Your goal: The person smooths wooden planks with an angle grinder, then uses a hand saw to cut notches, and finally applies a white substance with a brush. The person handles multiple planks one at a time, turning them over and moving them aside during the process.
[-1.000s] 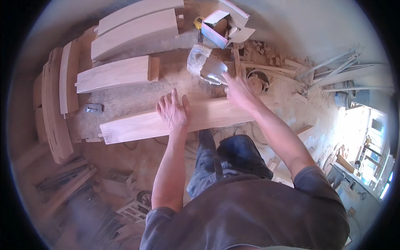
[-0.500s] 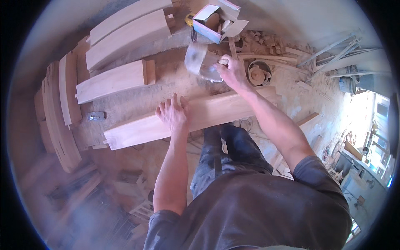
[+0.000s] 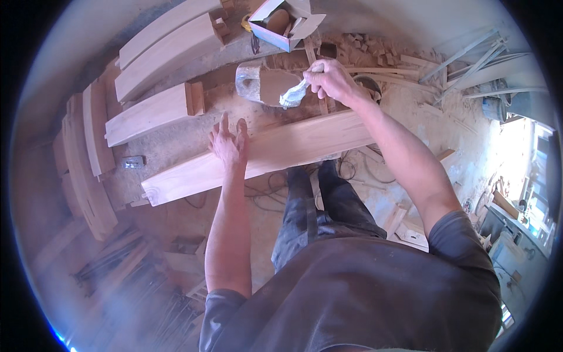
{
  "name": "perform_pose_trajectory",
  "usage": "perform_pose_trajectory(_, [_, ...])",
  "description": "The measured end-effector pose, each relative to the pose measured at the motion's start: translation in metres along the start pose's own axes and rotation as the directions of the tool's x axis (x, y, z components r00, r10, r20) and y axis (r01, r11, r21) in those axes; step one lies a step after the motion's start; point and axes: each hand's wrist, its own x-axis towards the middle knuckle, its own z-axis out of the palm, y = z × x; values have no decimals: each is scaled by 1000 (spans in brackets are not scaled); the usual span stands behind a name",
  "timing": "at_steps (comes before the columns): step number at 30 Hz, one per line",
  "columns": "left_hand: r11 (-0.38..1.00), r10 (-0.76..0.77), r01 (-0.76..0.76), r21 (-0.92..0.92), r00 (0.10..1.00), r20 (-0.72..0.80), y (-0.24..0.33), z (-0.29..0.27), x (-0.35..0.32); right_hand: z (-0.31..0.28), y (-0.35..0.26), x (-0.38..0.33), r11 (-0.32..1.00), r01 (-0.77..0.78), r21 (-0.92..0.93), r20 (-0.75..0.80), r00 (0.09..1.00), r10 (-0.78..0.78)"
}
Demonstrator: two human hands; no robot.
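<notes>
My right hand (image 3: 335,81) is closed round the handle of a short brush (image 3: 294,95), whose head is thickly coated in white. The brush is tilted down beside a whitish, smeared tub (image 3: 248,82), past the far edge of the board. My left hand (image 3: 230,141), fingers spread and holding nothing, is at the far edge of a long pale wooden board (image 3: 281,149). The board runs across in front of me, slanting up to the right. My right forearm hides part of its right end.
Several shaped timbers (image 3: 167,56) lie at the far left, with more stacked at the left (image 3: 88,176). A small metal block (image 3: 134,162) sits near the board's left end. An open carton (image 3: 284,26) stands at the back. Cables (image 3: 264,193) trail on the floor by my legs.
My left hand has shifted left and lifted its fingers somewhat. The right hand with the brush has moved slightly farther away. The tub, blurred before, now shows sharply and farther left.
</notes>
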Motion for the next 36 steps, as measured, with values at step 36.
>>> perform_pose_trajectory(36, [733,460,-652,195,686,564,153,44,-81,-217,101,-142,500,100,860,-349,831,434])
